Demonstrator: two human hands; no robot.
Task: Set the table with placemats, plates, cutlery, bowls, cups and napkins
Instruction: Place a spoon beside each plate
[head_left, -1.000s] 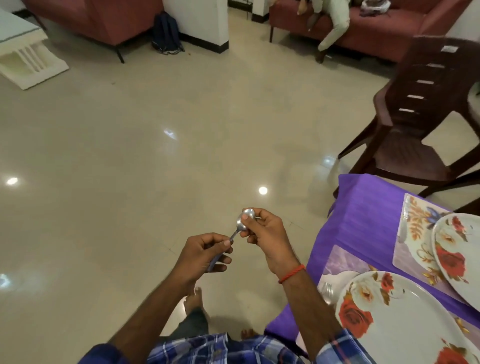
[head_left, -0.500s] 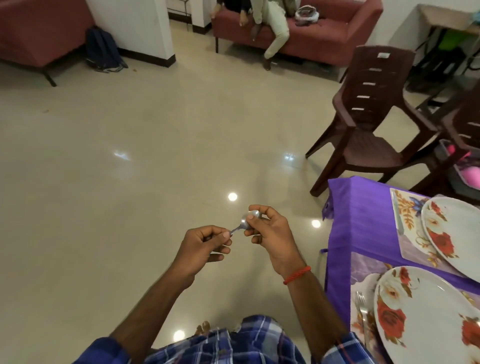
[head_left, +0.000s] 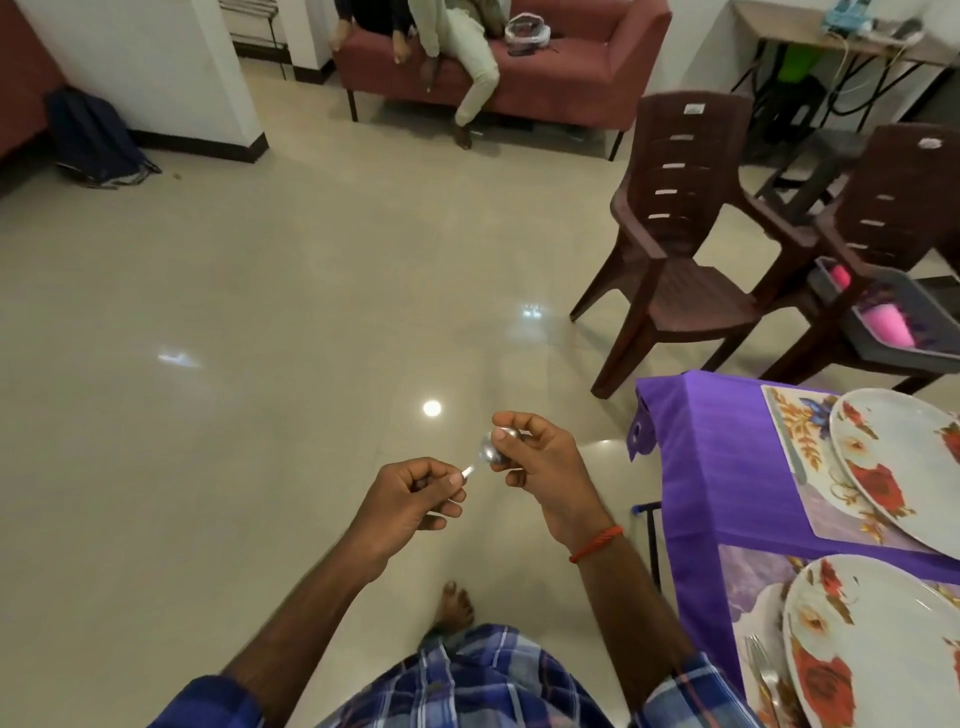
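Spoon (head_left: 488, 457) spans left fingers (head_left: 451, 481) and right fingers (head_left: 519, 422).

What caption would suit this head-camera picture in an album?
Left hand grips the spoon by its handle, right hand pinches its bowl, beside a purple-clothed table with floral plates and a fork.

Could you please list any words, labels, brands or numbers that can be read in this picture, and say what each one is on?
No text here can be read.
On the back of the empty brown chair, a white label: too small and blurred to read.
On the other brown chair, a pale sticker: blurred, unreadable.
The spoon held by the left hand and right hand: no lettering visible.
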